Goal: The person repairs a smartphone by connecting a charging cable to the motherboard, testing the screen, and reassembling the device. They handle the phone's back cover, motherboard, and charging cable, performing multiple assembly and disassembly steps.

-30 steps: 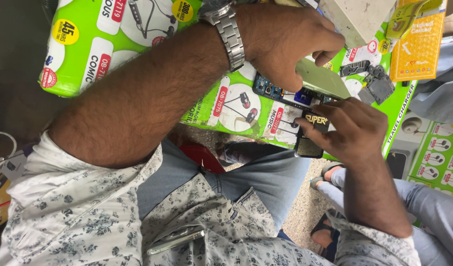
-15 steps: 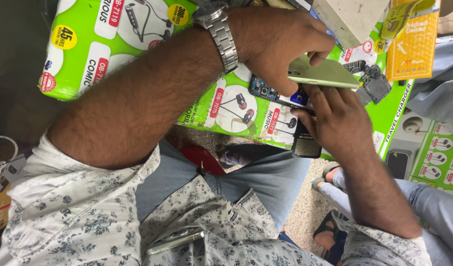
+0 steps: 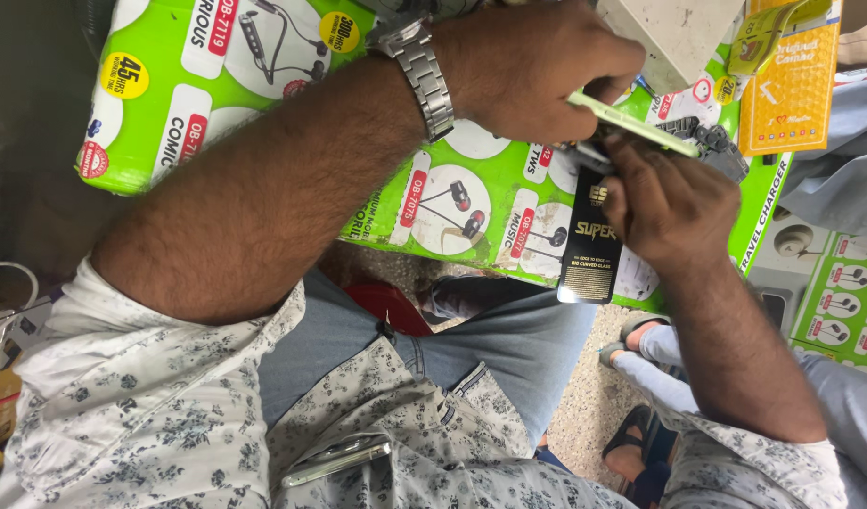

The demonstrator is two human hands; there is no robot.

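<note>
Black flat packet (image 3: 591, 247) in right hand (image 3: 674, 203) over green cartons (image 3: 471, 203).

A bright green printed sheet (image 3: 471, 203) with pictures of earphones covers the tabletop across the top of the view, and more of the same green print (image 3: 843, 292) shows at the right edge. Below it the floor (image 3: 584, 405) is speckled grey and beige, lit evenly by soft daylight. A sandalled foot (image 3: 631, 438) of another person rests on that floor, with a second sandal (image 3: 627, 330) nearer the tabletop's edge. At the far left, in deep shadow, a tangle of white cables (image 3: 5, 311) lies beside a dark surface (image 3: 28, 113).
</note>
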